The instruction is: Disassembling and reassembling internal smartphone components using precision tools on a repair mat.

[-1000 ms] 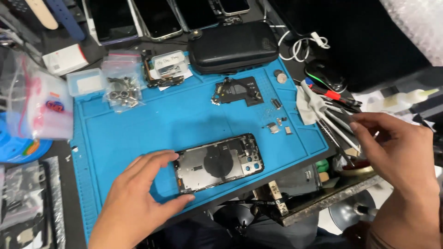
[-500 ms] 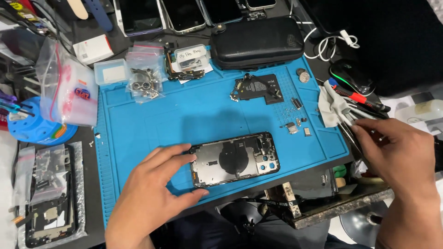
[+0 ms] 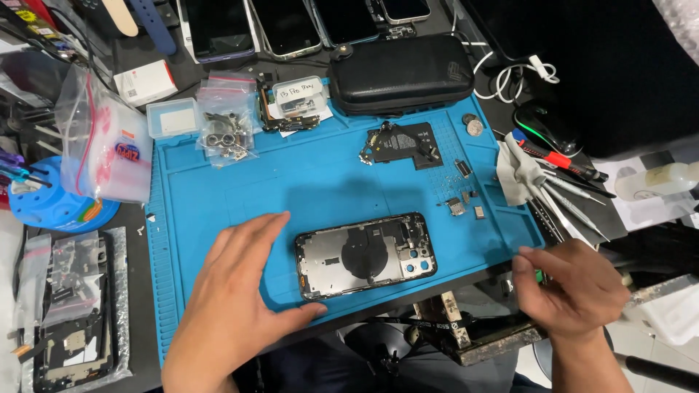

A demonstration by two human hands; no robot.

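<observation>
Left hand [image 3: 233, 306] lies flat and open, steadying the gutted black-framed phone housing [image 3: 365, 255] on the blue silicone mat [image 3: 291, 182]; right hand [image 3: 571, 287] pinches at slim metal tools [image 3: 568, 200], best drawn out singly.

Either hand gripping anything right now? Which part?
Left hand lies flat on the blue mat, thumb by the opened phone housing, gripping nothing. Right hand pinches by the tools; contents cannot be told.

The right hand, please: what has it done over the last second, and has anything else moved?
The right hand has drawn back from the tools toward the near right corner of the mat, fingers pinched; whether it holds anything is unclear. The left hand still rests flat beside the phone frame, which has not moved on the mat.
</observation>
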